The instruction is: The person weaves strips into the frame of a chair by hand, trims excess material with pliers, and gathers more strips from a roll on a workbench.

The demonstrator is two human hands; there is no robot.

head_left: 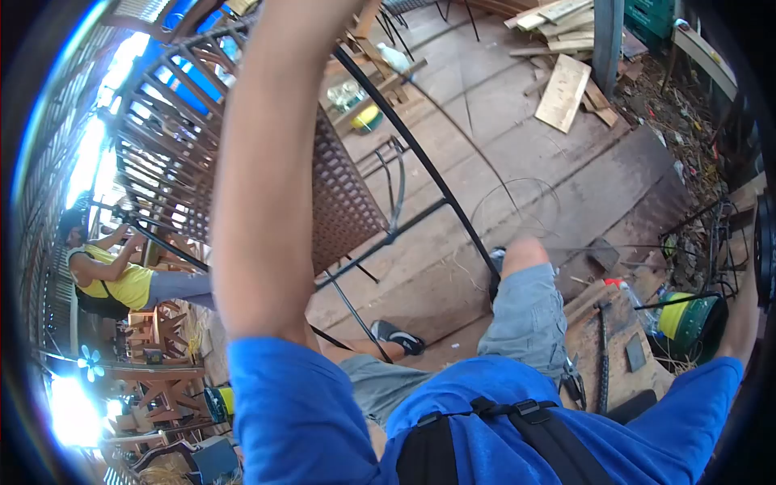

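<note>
My left forearm (271, 162) reaches up across the view, and its hand lies past the top edge. Behind that arm stands a chair with a brown woven panel (347, 186) and a black metal frame (416, 153); the arm hides part of the weave. What my left hand touches cannot be seen. My right forearm (737, 319) runs up along the right edge, its hand cut off by the dark rim of the picture. Beside this arm are a green and yellow round container (687, 319) and a wooden board (622, 356) with a dark bar tool (603, 356) on it.
A thin strand (517, 182) loops over the plank floor (453, 283). Wood offcuts (566, 89) lie piled by a post (608, 48). At left a person in a yellow top (129, 287) stands near stacked wooden furniture (166, 392). A small fan (90, 362) is at lower left.
</note>
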